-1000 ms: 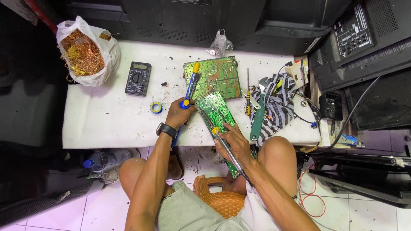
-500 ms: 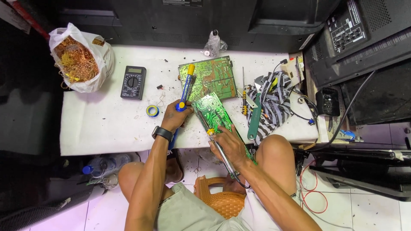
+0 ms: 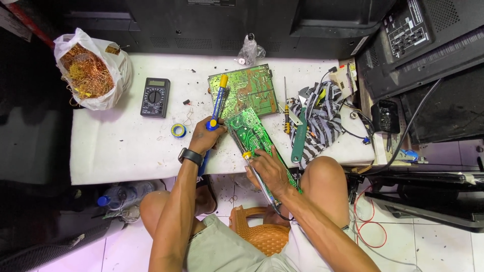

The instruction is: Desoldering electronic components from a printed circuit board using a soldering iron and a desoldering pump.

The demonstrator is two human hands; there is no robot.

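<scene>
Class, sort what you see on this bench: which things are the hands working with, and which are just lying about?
In use:
left hand holding blue and yellow desoldering pump
right hand holding soldering iron
small green circuit board

Lying about:
multimeter
bag of copper wire
tape roll
larger circuit board
striped cloth

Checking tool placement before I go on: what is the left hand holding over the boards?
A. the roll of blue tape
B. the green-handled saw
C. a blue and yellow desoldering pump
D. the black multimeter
C: the left hand grips the blue and yellow desoldering pump, its tip at the small green circuit board, while the right hand holds the soldering iron there.
</scene>
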